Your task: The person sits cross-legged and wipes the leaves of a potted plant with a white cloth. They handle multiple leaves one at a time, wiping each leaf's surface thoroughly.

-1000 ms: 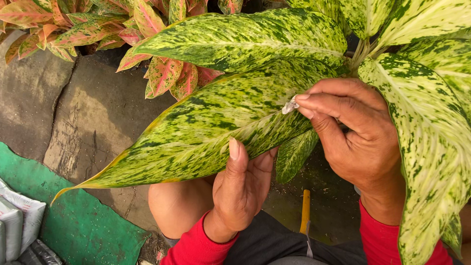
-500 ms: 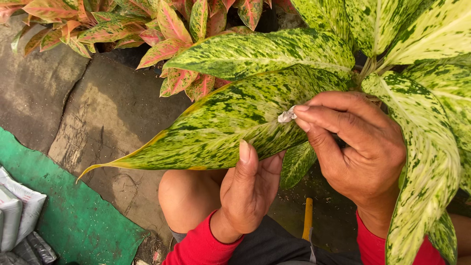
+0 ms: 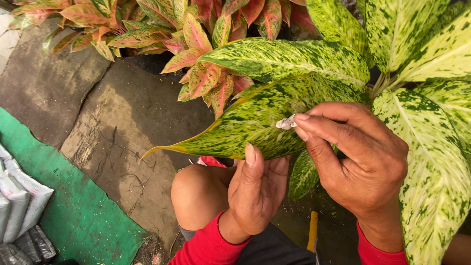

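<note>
Two hands on speckled leaf (image 3: 255, 122), wad (image 3: 285, 122) between right fingertips (image 3: 300, 118).

Left hand (image 3: 257, 194) cupped upward, right hand (image 3: 360, 167) pinching.

Left hand (image 3: 255, 194) fingers hidden under speckled leaf (image 3: 255, 122); yellow handle (image 3: 312, 230) cut off.

Left hand (image 3: 255, 196) under leaf (image 3: 255, 122) (right hand (image 3: 358, 167) on top).
</note>
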